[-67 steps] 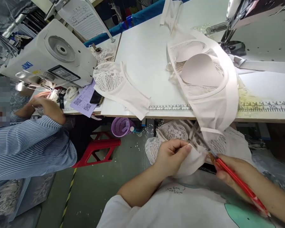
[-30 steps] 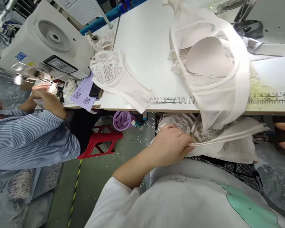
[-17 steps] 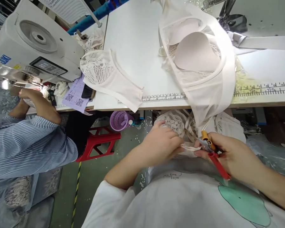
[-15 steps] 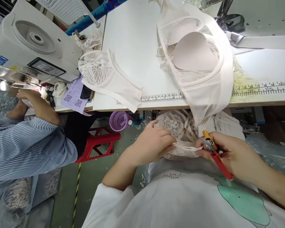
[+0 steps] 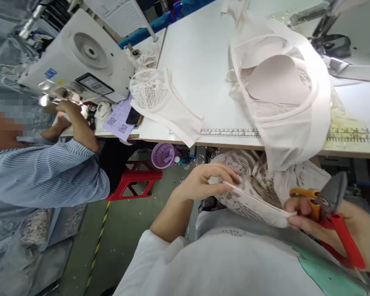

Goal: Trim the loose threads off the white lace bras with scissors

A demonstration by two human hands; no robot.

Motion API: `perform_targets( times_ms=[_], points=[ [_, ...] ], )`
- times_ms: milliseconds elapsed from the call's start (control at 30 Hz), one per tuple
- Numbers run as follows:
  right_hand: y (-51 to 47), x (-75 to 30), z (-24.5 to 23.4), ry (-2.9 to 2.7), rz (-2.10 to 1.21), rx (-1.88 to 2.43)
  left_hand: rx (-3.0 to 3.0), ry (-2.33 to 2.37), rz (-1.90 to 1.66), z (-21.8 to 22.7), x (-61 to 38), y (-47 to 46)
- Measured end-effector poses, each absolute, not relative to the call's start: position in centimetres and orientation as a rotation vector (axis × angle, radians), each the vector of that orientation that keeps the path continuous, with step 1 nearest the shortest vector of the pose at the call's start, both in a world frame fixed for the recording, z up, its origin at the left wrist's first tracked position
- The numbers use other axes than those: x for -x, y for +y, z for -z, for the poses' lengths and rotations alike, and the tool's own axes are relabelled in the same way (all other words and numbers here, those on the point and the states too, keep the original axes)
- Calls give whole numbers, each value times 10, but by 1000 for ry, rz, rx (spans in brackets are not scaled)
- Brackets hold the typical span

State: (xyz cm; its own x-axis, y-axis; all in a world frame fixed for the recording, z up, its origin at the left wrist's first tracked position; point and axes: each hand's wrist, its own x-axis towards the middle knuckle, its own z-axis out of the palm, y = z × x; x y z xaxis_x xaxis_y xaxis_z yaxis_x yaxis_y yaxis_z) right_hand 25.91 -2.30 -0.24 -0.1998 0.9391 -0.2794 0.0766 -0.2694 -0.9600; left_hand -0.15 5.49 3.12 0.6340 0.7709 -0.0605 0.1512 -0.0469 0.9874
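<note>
A cream lace bra (image 5: 255, 205) lies across my lap below the table edge, its band edge stretched between my hands. My left hand (image 5: 203, 181) pinches the edge at the left end, thumb below and fingers above. Thumb and fingertips of my right hand (image 5: 311, 220) grip the other end of that edge. The same right hand holds scissors (image 5: 329, 201) with an orange and a red handle, their dark blades pointing up, away from the fabric. A larger cream bra (image 5: 271, 107) with moulded cups rests on the table and hangs over its front edge.
A lace bra piece (image 5: 166, 102) lies on the white table (image 5: 200, 49), by a printed ruler. At left are a sewing machine (image 5: 92, 61), a purple paper (image 5: 119, 119) and a co-worker in a striped shirt (image 5: 58, 172). Below stand a purple basket (image 5: 163, 155) and red stool (image 5: 138, 183).
My right hand has moved right and down with the scissors, whose blades have swung up from the fabric. The lace edge is now drawn out longer between my hands. The view has shifted left.
</note>
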Motion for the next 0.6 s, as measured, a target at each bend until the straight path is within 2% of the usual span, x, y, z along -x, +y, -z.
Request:
perform_targets(
  times_ms=[267, 433, 600],
  points=[
    [-38, -292, 18, -1334, -1722, 1442, -1609, 939, -779, -25, -56, 40],
    [-51, -298, 7, -1279, -1571, 1499, -1786, 893, -866, -21, -86, 36],
    [-38, -296, -20, -1121, -1267, 1647, -2147, 818, -823, -25, -100, 35]
  ],
)
